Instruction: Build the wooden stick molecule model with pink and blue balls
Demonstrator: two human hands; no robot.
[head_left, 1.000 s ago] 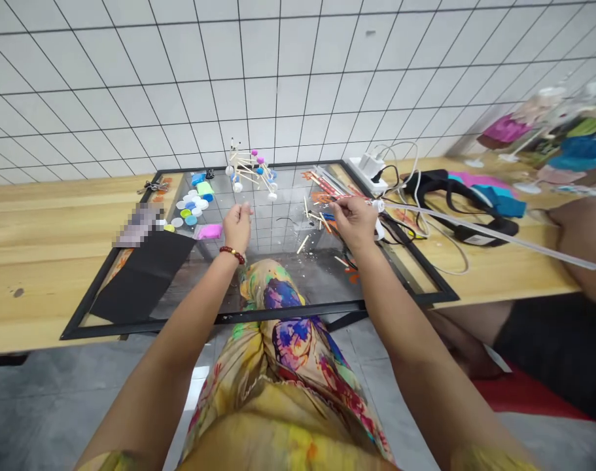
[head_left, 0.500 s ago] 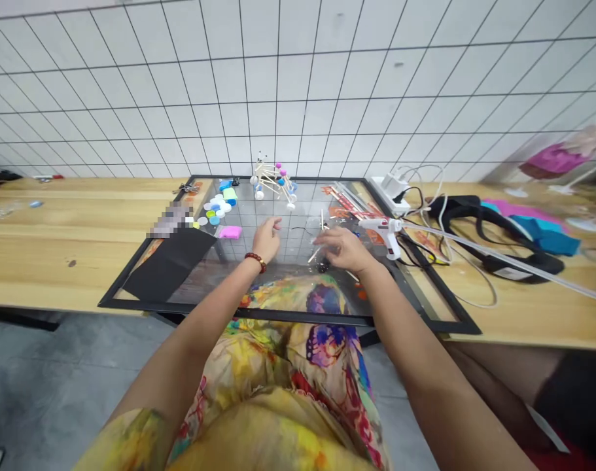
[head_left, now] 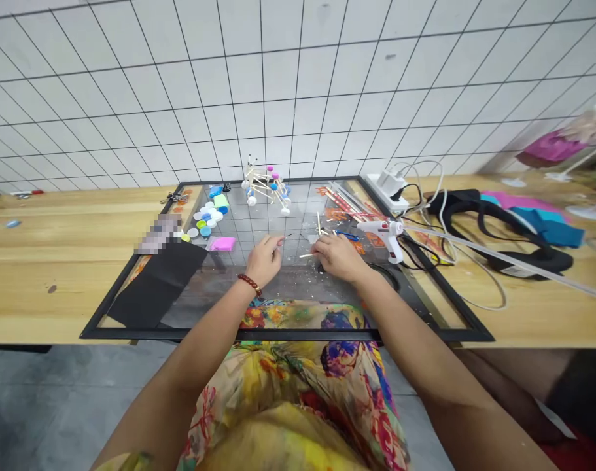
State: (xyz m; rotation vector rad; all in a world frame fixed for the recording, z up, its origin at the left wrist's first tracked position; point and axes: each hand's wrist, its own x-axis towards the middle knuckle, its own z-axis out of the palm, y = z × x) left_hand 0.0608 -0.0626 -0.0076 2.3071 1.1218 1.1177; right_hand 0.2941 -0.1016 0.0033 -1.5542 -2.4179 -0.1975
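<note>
My left hand (head_left: pixel 264 258) hovers low over the glass pane (head_left: pixel 298 335), fingers curled with thumb and forefinger pinched; what they hold is too small to see. My right hand (head_left: pixel 337 256) rests on the glass a little to the right, closed on a short wooden stick (head_left: pixel 306 255) that points left toward the left hand's fingertips. More loose sticks (head_left: pixel 320 226) lie just beyond. A stick-and-ball model (head_left: pixel 267 184) stands at the far middle of the pane. A white glue gun (head_left: pixel 383 231) lies on the glass to the right of my right hand.
The black-framed pane lies on a wooden table (head_left: pixel 57 242). Bottle caps (head_left: pixel 207 216), a pink block (head_left: pixel 223 243) and a black sheet (head_left: pixel 157 284) are at its left. A power strip (head_left: pixel 388 183), cables, a long clear rod (head_left: pixel 498 258) and black straps lie right. Another person's leg (head_left: pixel 513 386) is lower right.
My right hand let go of the glue gun, which now lies on the glass, and came down to a short stick. Both hands dropped to the middle of the pane, closer together.
</note>
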